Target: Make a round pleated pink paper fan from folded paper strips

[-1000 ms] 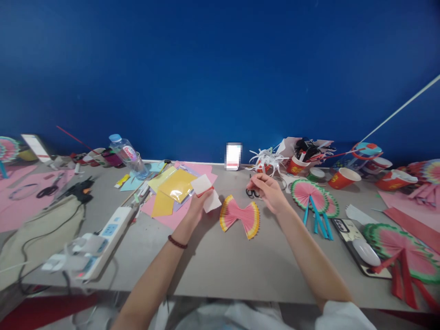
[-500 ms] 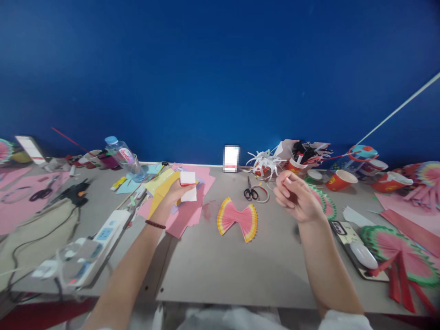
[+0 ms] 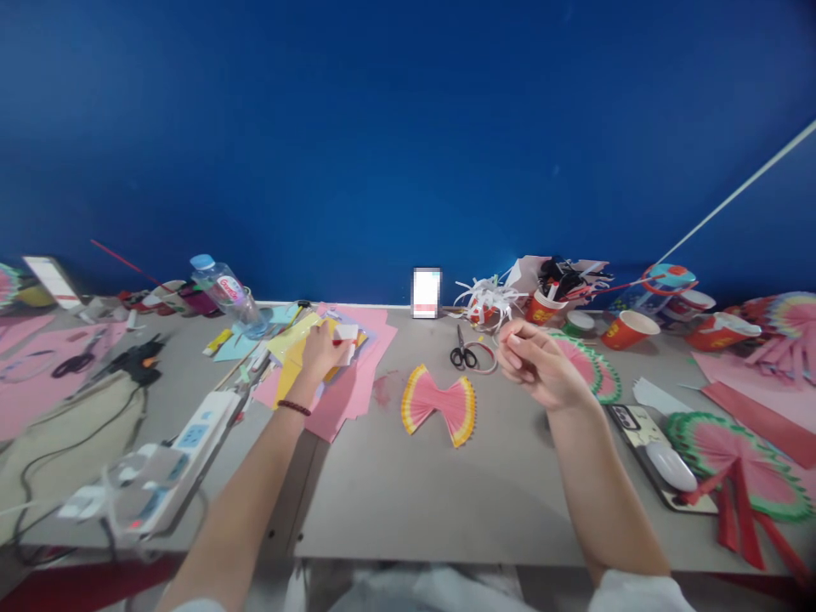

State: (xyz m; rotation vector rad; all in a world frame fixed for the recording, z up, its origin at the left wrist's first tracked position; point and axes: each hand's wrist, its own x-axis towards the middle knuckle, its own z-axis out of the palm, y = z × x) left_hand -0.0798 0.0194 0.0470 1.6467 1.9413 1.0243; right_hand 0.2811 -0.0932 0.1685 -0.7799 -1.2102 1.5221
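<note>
Grey table (image 3: 414,510), left hand (image 3: 319,350) holding white pad (image 3: 348,333)

Left hand (image 3: 322,350) grips a small white paper piece (image 3: 348,333) over the coloured sheets (image 3: 357,387). Right hand (image 3: 539,367) hangs raised, fingers curled, near the scissors (image 3: 460,353). A pleated pink fan (image 3: 439,405) lies between them on the surface (image 3: 414,501).

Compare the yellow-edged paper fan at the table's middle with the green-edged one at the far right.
The yellow-edged fan is pinched into a bow shape; the green-edged fan spreads round. The yellow-edged fan has no handle; the green-edged fan has red sticks. Both are pleated pink paper lying flat.
</note>
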